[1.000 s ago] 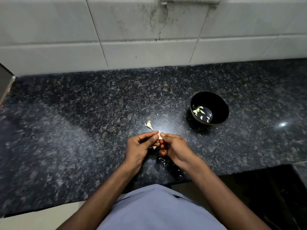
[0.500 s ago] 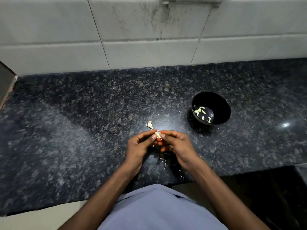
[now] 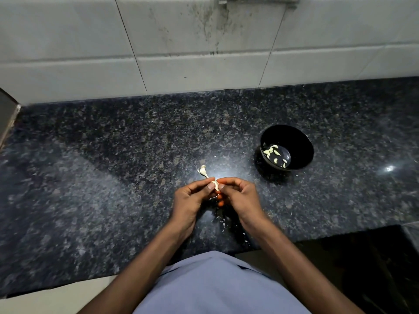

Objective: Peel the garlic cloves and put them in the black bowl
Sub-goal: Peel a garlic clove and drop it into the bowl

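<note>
Both hands meet over the dark speckled granite surface point(image 3: 113, 177), the left hand point(image 3: 189, 200) and right hand point(image 3: 241, 197) together pinching a small pale garlic clove point(image 3: 215, 185) between thumbs and fingertips. Just beyond them lies a whitish scrap of garlic skin point(image 3: 202, 171). The round black bowl point(image 3: 294, 137), well to the right, holds several peeled cloves point(image 3: 273, 154).

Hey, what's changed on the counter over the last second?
Very little. Both hands, left and right, keep pinching the same garlic cloves, fingers only shifting slightly. The black bowl, its peeled cloves and the garlic piece on the counter stayed put.
</note>
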